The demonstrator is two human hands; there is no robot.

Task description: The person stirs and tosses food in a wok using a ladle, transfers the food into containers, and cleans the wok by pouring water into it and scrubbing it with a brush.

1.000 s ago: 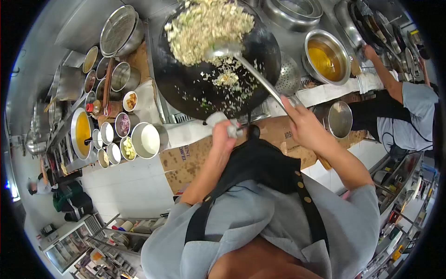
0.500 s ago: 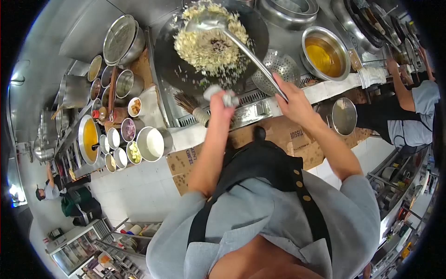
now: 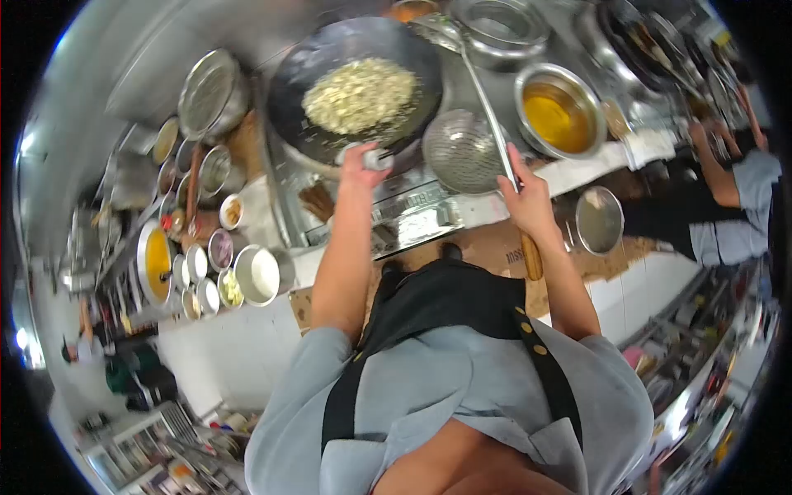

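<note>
My left hand (image 3: 360,169) grips a pale cloth (image 3: 377,158) at the near rim of the black wok (image 3: 289,115). The wok appears tilted, and a pale, finely chopped food mixture (image 3: 359,95) lies in it. My right hand (image 3: 530,202) is closed around the long metal handle of a ladle (image 3: 483,91), whose wooden grip end shows below the hand. The ladle's head (image 3: 437,31) is beyond the wok's right rim, above an orange-coloured container that is partly hidden. A perforated strainer (image 3: 466,153) rests between the wok and my right hand.
At right stands a steel bowl of yellow oil (image 3: 561,120), with a stacked steel pan (image 3: 499,33) behind it. Several small containers, including a white-filled pot (image 3: 257,275), crowd the left side. A bamboo brush (image 3: 318,200) lies near the wok. A co-worker (image 3: 734,198) stands far right.
The ladle has lifted out of the food and swung to the upper right. The wok has shifted and tipped, with the food now gathered in a smoother mound. My left hand has moved left.
</note>
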